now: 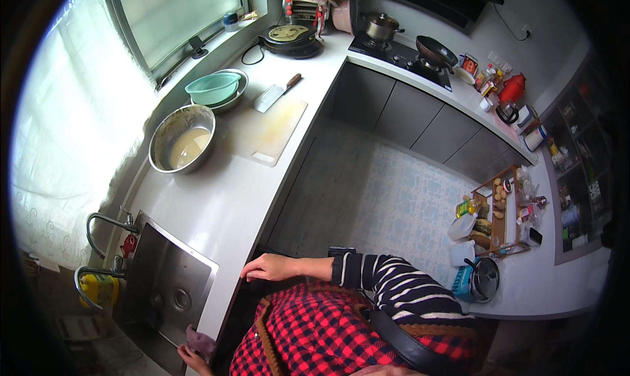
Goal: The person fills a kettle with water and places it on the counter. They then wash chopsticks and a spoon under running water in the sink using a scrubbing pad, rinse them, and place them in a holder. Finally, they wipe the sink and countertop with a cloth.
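Note:
My left hand [193, 360] is at the bottom of the view, by the near end of the stainless steel sink [214, 266]. Its fingers hold a bunched purple cloth [199, 341] at the sink's rim, and part of the grip is hidden. My right hand [268, 267] rests at the front edge of the white counter [236, 193], its fingers loosely bent with nothing in them. Two curved faucets, a taller one [101, 217] and another [93, 270], rise along the window side of the sink. A drain [182, 298] shows in the sink's floor.
A metal bowl [160, 142] holds pale liquid. Beyond it are a green strainer [214, 85], a cutting board [290, 125] and a cleaver [269, 96]. An electric griddle [290, 48] stands near the corner; a pot [381, 28] and a wok [435, 51] sit on the stove.

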### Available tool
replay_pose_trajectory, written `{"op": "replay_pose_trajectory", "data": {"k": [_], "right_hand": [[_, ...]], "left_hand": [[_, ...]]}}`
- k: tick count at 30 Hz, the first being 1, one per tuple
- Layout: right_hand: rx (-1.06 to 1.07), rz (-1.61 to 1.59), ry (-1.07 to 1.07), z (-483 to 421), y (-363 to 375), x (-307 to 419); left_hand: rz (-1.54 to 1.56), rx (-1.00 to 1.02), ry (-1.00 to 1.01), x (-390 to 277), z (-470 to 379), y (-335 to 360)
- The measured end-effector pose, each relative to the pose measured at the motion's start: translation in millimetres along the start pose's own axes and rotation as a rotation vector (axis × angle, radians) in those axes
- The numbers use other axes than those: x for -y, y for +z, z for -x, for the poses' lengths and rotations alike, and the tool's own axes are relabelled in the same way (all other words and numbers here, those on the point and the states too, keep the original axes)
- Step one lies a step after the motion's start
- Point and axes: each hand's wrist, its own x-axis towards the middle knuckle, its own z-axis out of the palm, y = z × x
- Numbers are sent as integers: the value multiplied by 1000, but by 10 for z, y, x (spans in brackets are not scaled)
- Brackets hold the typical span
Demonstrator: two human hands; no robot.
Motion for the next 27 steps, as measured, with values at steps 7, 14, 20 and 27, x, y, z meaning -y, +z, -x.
{"op": "replay_pose_trajectory", "data": {"k": [7,14,20,27], "right_hand": [[118,27,-66,-505,365,25],[11,237,-466,-1347,1432,344],[30,213,-335,-1536,1459,555],[128,264,-448,-2052,1373,760]], "left_hand": [[404,245,-147,-1029,-821,-249],[489,419,3,-2223,-861,-297],[447,520,-174,-2387,-823,-469],[120,743,-72,-1947,-823,-1091]]}}
